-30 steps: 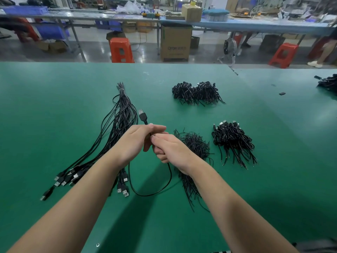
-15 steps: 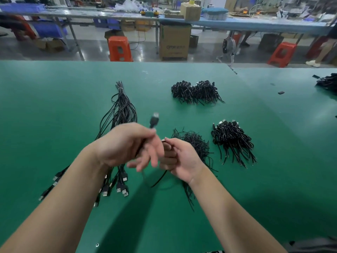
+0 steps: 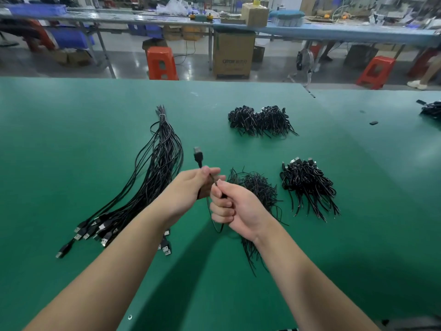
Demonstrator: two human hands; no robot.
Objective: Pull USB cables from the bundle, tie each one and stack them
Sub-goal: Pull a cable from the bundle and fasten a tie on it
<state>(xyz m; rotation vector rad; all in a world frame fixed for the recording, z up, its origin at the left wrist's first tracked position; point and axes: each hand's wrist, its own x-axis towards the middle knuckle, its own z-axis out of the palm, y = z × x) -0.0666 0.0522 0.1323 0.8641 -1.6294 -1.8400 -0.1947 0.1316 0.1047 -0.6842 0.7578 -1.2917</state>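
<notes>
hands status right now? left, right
Left hand: closed around the USB cable, plug end sticking up above the fist.
Right hand: closed, pinching the same cable just below the left hand.

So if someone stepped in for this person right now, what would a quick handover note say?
Left hand: grips one USB cable just below its plug, plug pointing up.
Right hand: fingers curled round the same cable lower down; a loop hangs beneath.
Untied bundle lies left on the green table.
Done: three piles of tied cables, far, near, right.
Left: tie this cable, stack it, continue through the bundle.
</notes>
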